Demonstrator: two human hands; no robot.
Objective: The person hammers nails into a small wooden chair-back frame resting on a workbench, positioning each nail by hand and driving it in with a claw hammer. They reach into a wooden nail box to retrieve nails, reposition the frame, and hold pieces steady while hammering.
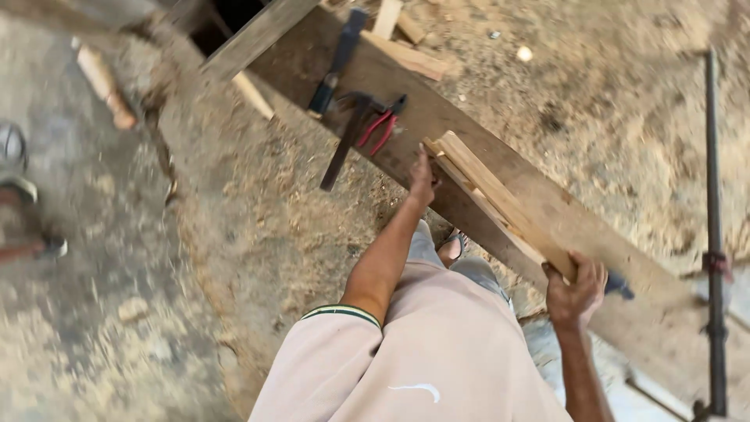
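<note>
A bundle of pale wooden strips (500, 203) is laid along a broad dark plank (594, 227) running from eleven to four o'clock. Its far end is touched by the left hand (423, 178), whose grip cannot be told; its near end is clasped by the right hand (576, 287), fingers closed around it. At ten o'clock of the bundle, red-handled pliers (380, 129) and a hammer (346, 141) are lain on the plank. Sawdust-strewn ground (258, 234) is spread below.
</note>
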